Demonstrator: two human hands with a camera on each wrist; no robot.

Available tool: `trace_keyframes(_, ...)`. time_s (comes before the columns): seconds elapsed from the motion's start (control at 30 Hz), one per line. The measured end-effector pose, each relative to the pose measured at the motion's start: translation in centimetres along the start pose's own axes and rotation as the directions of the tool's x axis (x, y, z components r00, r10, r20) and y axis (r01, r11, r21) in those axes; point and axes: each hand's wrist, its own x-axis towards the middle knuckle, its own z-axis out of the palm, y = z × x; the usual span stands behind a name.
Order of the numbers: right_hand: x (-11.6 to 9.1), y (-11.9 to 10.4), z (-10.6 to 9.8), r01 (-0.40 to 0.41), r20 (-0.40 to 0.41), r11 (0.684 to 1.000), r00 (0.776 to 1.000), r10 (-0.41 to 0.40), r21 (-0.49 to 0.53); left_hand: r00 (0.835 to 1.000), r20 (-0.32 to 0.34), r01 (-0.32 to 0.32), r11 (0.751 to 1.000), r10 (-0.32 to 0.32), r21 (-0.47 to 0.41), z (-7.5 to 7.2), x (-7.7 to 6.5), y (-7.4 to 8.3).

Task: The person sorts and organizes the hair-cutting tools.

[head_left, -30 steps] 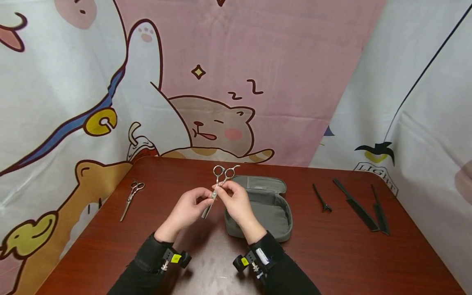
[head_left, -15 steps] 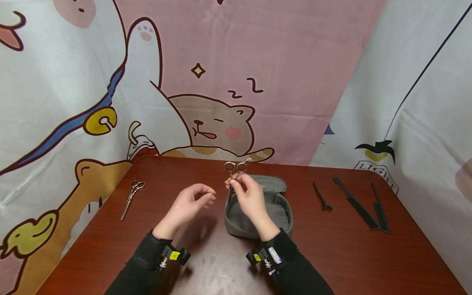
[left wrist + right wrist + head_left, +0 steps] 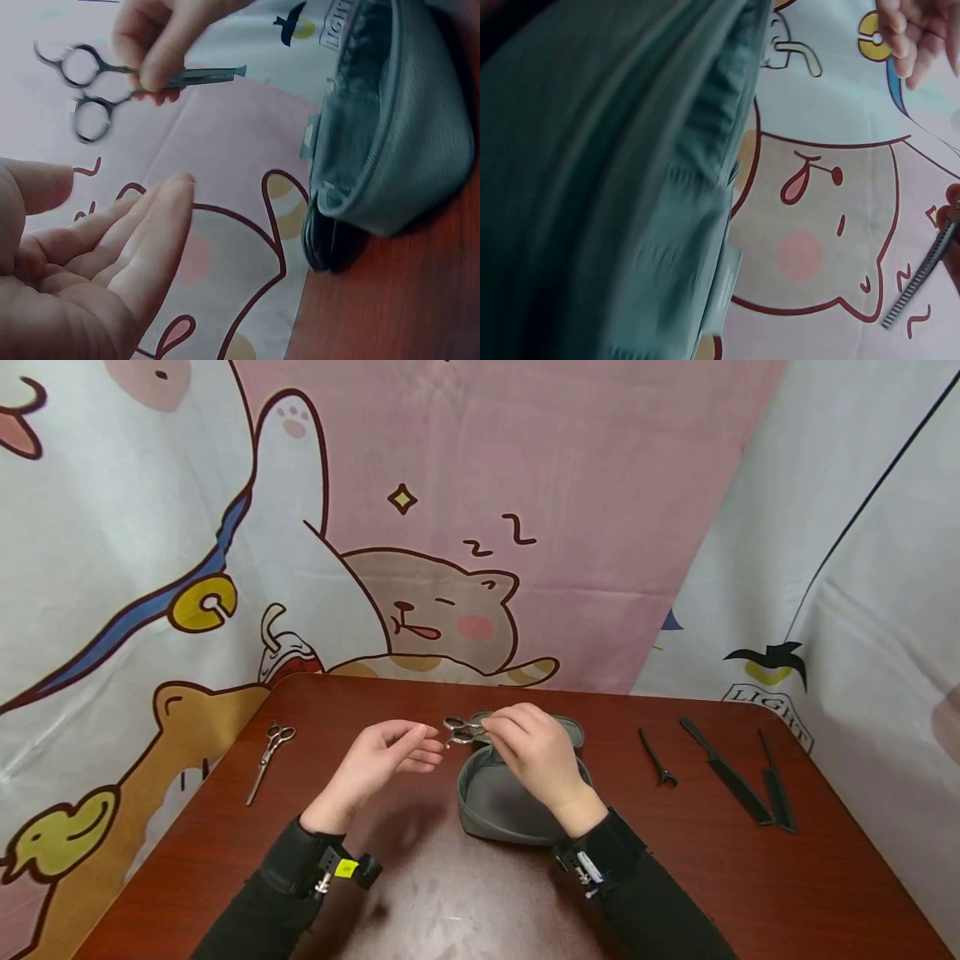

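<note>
My right hand (image 3: 536, 752) pinches a pair of silver thinning scissors (image 3: 210, 75) near the pivot, above the grey zip case (image 3: 491, 827). In the head view the finger loops point left, toward my left hand. A toothed blade (image 3: 922, 274) shows at the right edge of the right wrist view. My left hand (image 3: 378, 764) is raised left of the case, fingers extended and thumb apart, holding nothing. The case stands with its lid folded back, and my right hand covers part of it in the head view.
Another pair of silver scissors (image 3: 262, 766) lies at the left of the brown table (image 3: 420, 893). On the right lie a black hair clip (image 3: 657, 762) and two black combs, a larger comb (image 3: 738, 787) and a narrower comb (image 3: 780, 797). A printed cloth hangs behind.
My left hand has let go of the thinning scissors. My right hand has carried them right, over the case, and turned them so the loops now point left.
</note>
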Motion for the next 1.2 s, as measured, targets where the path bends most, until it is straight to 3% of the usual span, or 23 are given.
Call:
trace_keyframes(0.23,-0.5,0.4,-0.2,0.139,0.052,0.989,0.989,-0.136,-0.056,0.988,0.099,0.138,0.966,-0.119,-0.218,0.3,0.5,0.8)
trace_keyframes(0.5,-1.1,0.2,0.2,0.197,0.093,0.979,0.977,-0.192,-0.05,0.96,0.197,0.246,0.936,-0.2,-0.25,0.7,1.3,-0.4)
trace_keyframes(0.83,-1.5,0.0,0.5,0.223,0.116,0.974,0.969,-0.217,-0.043,0.946,0.18,0.311,0.912,-0.269,-0.268,1.2,1.5,-1.6)
trace_keyframes(1.2,-1.8,0.3,0.2,0.224,0.13,0.974,0.967,-0.217,-0.038,0.964,0.106,0.266,0.92,-0.246,-0.289,2.0,1.7,-2.2)
